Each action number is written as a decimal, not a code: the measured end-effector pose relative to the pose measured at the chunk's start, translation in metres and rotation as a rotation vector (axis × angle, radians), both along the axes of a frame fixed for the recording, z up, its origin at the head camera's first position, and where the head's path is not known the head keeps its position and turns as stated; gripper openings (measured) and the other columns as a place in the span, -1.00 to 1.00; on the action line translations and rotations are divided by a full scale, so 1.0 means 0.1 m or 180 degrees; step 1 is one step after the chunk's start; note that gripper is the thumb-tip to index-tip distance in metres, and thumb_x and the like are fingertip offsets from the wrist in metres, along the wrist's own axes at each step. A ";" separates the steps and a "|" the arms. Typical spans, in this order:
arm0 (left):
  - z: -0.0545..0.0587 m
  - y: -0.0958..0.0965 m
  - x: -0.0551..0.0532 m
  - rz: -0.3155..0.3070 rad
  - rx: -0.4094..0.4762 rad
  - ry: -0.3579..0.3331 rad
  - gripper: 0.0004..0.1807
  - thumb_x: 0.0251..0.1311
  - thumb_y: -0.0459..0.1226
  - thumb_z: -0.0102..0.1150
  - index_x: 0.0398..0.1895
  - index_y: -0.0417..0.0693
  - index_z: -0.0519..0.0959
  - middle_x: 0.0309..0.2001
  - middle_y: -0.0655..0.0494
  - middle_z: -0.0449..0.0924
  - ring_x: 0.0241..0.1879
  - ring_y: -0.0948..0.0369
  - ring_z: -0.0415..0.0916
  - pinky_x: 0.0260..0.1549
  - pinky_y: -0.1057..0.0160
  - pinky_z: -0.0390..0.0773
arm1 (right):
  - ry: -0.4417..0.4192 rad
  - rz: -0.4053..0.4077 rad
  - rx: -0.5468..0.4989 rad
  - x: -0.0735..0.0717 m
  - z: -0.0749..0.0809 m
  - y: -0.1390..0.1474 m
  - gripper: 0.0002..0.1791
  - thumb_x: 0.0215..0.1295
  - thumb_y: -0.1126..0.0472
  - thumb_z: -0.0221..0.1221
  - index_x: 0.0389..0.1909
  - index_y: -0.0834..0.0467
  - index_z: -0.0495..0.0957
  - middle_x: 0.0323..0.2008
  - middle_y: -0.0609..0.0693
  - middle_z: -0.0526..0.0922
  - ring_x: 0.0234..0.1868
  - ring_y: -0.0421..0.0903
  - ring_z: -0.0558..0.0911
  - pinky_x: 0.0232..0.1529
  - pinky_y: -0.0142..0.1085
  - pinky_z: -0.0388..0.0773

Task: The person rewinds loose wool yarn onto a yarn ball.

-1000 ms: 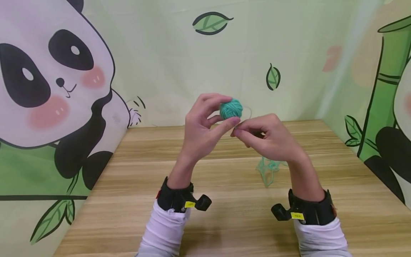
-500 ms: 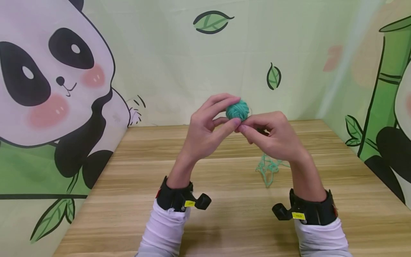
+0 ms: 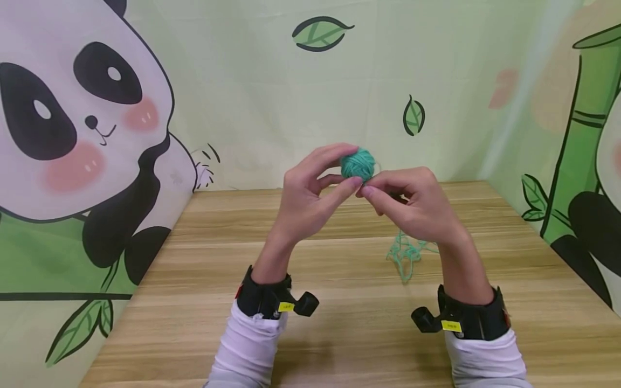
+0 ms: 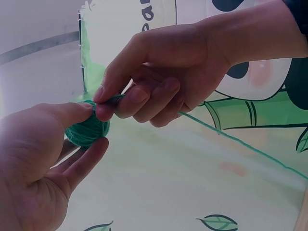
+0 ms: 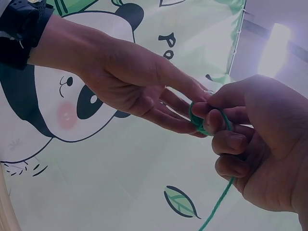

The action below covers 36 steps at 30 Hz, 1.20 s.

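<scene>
A small ball of teal yarn (image 3: 358,165) is held up over the far part of the table. My left hand (image 3: 310,196) grips it between the thumb below and the fingers above and behind. Close against the ball's lower right side, my right hand (image 3: 412,202) pinches a strand between thumb and index finger. In the left wrist view, the yarn strand (image 4: 236,140) runs through the right hand's curled fingers and away to the right. From the right wrist view, most of the yarn ball (image 5: 196,120) is hidden behind the fingers.
A loose tangle of teal yarn (image 3: 406,254) lies on the wooden table (image 3: 339,302) beneath the right hand. Behind the table hangs a pale green backdrop (image 3: 242,97) with pandas, leaves and bamboo. Each wrist wears a black strap with a small camera.
Both hands and the yarn ball shifted slightly right over the first half second, the left hand then easing back a little. The pinch on the strand moved close to the ball.
</scene>
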<state>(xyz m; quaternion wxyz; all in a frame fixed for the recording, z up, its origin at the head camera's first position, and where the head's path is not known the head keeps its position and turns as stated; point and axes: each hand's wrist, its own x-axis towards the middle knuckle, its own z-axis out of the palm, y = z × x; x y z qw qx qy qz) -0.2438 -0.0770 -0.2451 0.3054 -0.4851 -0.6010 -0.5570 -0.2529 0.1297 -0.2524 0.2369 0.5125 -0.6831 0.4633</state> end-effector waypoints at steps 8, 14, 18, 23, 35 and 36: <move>0.00 0.01 0.00 0.0211 0.0024 -0.0014 -0.53 0.02 -0.71 0.37 0.06 -0.67 0.52 -0.02 -0.43 0.63 -0.05 -0.05 0.66 -0.19 -0.01 0.80 | -0.0010 0.0008 -0.0054 0.00 0.00 0.01 -0.80 0.18 0.61 0.22 -0.35 0.30 0.73 -0.67 -0.07 0.46 -0.72 -0.30 0.29 -0.79 -0.42 0.13; -0.01 0.01 -0.01 0.0113 -0.0059 -0.0075 -0.56 0.03 -0.69 0.38 0.03 -0.65 0.54 -0.07 -0.41 0.66 -0.10 -0.06 0.68 -0.19 0.01 0.80 | 0.0004 0.0038 -0.0183 0.01 0.01 0.02 -0.81 0.19 0.60 0.19 -0.36 0.34 0.73 -0.65 -0.05 0.49 -0.71 -0.31 0.28 -0.79 -0.44 0.12; -0.01 0.00 -0.03 0.0043 -0.0144 -0.0048 -0.58 0.02 -0.69 0.38 0.01 -0.65 0.55 -0.08 -0.40 0.67 -0.12 -0.02 0.68 -0.17 0.03 0.81 | 0.0029 0.0015 -0.0289 0.00 0.02 0.02 -0.84 0.22 0.56 0.18 -0.39 0.36 0.72 -0.65 -0.05 0.49 -0.71 -0.32 0.27 -0.79 -0.45 0.11; -0.02 -0.01 -0.04 -0.0042 -0.0225 0.0026 -0.58 0.00 -0.70 0.37 -0.01 -0.65 0.56 -0.10 -0.40 0.66 -0.16 0.02 0.68 -0.18 0.05 0.81 | 0.0051 0.0066 -0.0437 -0.01 0.01 0.03 -0.83 0.34 0.40 0.21 -0.37 0.43 0.71 -0.64 -0.05 0.50 -0.71 -0.32 0.26 -0.79 -0.47 0.09; -0.04 -0.01 -0.01 -0.0349 -0.0333 -0.0141 -0.62 0.01 -0.71 0.33 -0.04 -0.65 0.57 -0.05 -0.40 0.58 -0.19 -0.02 0.66 -0.16 -0.05 0.79 | 0.0089 0.0028 -0.0837 0.00 0.02 0.03 -0.63 0.40 0.20 0.28 -0.40 0.49 0.67 -0.64 -0.08 0.50 -0.74 -0.33 0.26 -0.81 -0.50 0.11; -0.04 -0.01 -0.01 -0.0400 -0.0355 -0.0163 -0.61 0.00 -0.71 0.33 -0.03 -0.66 0.56 -0.05 -0.39 0.58 -0.19 -0.02 0.66 -0.15 -0.07 0.79 | 0.0102 0.0019 -0.0874 0.00 0.02 0.03 -0.63 0.39 0.20 0.28 -0.40 0.50 0.66 -0.64 -0.08 0.51 -0.74 -0.33 0.27 -0.81 -0.51 0.13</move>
